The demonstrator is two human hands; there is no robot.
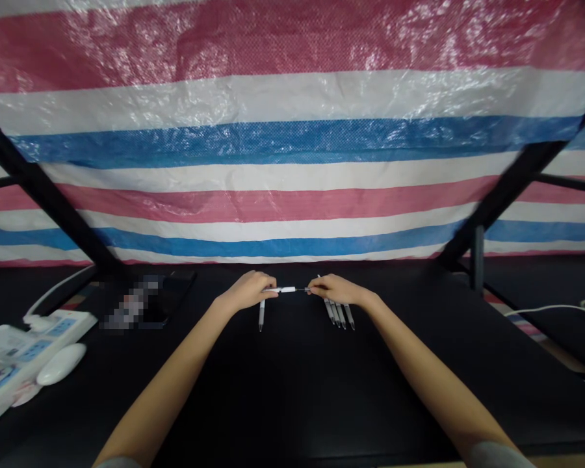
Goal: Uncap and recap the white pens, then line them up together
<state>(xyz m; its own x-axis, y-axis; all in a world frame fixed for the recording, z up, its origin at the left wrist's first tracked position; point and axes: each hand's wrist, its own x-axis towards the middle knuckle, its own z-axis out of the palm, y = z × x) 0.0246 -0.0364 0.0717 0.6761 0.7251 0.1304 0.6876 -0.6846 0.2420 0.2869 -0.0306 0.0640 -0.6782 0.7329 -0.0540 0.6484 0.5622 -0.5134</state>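
Note:
My left hand (249, 290) is closed on a white pen barrel (287, 290) that lies level and points right. Opposite it, the pinched fingers of my right hand (338, 290) hold a thin pen refill (302, 289), in line with the barrel's end. Part of the refill shows between the two; its far end is hidden in my fingers. Below my left hand a single pen (262, 314) lies on the black table, tip toward me. Several grey-white pens (340, 314) lie side by side under my right hand, which covers their upper ends.
A white power strip (39, 344) with plugs and a white computer mouse (62, 364) sit at the left. Behind them lies a dark flat item (168, 299), partly blurred out. Black frame bars (511, 185) and a striped plastic sheet (292, 149) bound the black table (292, 403).

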